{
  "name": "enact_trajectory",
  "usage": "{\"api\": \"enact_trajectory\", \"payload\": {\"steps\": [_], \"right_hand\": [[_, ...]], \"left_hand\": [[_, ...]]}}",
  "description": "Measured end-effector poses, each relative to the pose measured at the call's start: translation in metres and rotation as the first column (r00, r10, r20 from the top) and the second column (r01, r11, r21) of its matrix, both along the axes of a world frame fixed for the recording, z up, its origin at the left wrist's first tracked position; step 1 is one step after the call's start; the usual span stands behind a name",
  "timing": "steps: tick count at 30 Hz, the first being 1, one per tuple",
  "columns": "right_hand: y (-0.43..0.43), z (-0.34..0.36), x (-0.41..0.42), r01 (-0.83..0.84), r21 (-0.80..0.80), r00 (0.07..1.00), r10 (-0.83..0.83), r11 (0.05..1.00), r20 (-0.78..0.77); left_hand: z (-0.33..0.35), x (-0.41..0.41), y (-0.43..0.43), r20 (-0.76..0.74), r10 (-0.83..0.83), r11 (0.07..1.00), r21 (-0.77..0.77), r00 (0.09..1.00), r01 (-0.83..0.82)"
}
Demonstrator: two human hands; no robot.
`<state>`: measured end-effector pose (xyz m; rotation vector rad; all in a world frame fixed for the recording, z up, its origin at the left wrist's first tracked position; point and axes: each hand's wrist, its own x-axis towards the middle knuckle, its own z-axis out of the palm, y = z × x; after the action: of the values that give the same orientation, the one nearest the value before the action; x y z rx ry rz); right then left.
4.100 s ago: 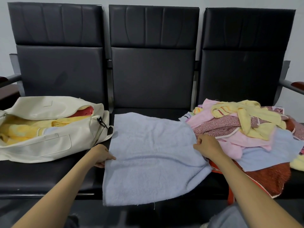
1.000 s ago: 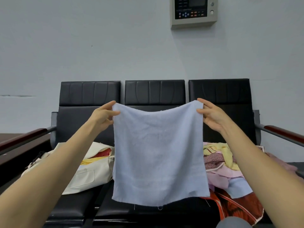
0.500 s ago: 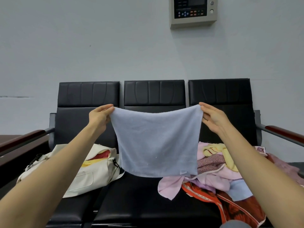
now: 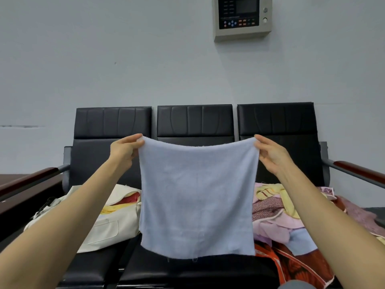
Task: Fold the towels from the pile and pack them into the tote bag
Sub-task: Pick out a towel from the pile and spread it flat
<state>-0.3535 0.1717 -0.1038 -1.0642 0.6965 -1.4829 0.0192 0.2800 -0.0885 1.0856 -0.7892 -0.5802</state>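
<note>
A light blue towel [image 4: 196,197] hangs flat in the air over the middle seat. My left hand [image 4: 124,150] pinches its top left corner and my right hand [image 4: 270,156] pinches its top right corner. The cream tote bag [image 4: 104,226] lies open on the left seat, with yellow and red cloth showing inside. The pile of towels [image 4: 277,213], pink, yellow, blue and red, lies on the right seat. The hanging towel hides part of both.
The black three-seat bench [image 4: 194,122] stands against a grey wall. Wood-topped armrests [image 4: 362,171] stick out at both ends. A control panel [image 4: 242,17] is mounted high on the wall. A red patterned cloth [image 4: 295,268] drapes over the right seat's front edge.
The towel was lifted off the middle seat and held up. In the last half second its lower half dropped, so it hangs full length again, and my hands moved slightly closer together.
</note>
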Motion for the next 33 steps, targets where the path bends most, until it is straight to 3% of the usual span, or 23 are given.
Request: {"api": "enact_trajectory", "payload": {"steps": [4, 8, 14, 18, 22, 26, 28, 33], "right_hand": [[-0.011, 0.0, 0.004, 0.127, -0.177, 0.944, -0.173, 0.976, -0.28], [-0.024, 0.0, 0.012, 0.248, -0.347, 0.795, -0.395, 0.904, -0.461], [-0.033, -0.001, 0.023, 0.354, -0.497, 0.66, -0.588, 0.792, -0.467], [-0.031, -0.002, 0.026, 0.373, -0.555, 0.59, -0.652, 0.744, -0.477], [-0.024, -0.008, 0.023, 0.352, -0.589, 0.505, -0.677, 0.728, -0.535], [-0.012, -0.013, 0.016, 0.316, -0.545, 0.566, -0.616, 0.776, -0.548], [-0.004, -0.014, 0.011, 0.278, -0.531, 0.624, -0.57, 0.801, -0.534], [0.004, 0.0, 0.004, 0.338, -0.572, 0.648, -0.626, 0.747, -0.434]], "left_hand": [[-0.004, 0.006, -0.01, 0.256, 0.123, 0.991, 0.023, 0.959, -0.133], [-0.009, 0.012, -0.023, 0.432, 0.152, 0.983, 0.029, 0.889, -0.182], [-0.001, 0.011, -0.04, 0.446, 0.284, 0.953, -0.032, 0.849, -0.302], [-0.003, 0.005, -0.04, 0.669, 0.296, 0.93, -0.038, 0.682, -0.366], [-0.014, 0.01, -0.033, 0.721, 0.251, 0.921, 0.029, 0.646, -0.389], [-0.023, 0.006, -0.014, 0.796, 0.273, 0.907, -0.025, 0.54, -0.421], [-0.02, -0.003, -0.004, 0.775, 0.271, 0.926, -0.048, 0.57, -0.375], [0.003, -0.012, 0.003, 0.547, 0.26, 0.961, -0.065, 0.796, -0.27]]}}
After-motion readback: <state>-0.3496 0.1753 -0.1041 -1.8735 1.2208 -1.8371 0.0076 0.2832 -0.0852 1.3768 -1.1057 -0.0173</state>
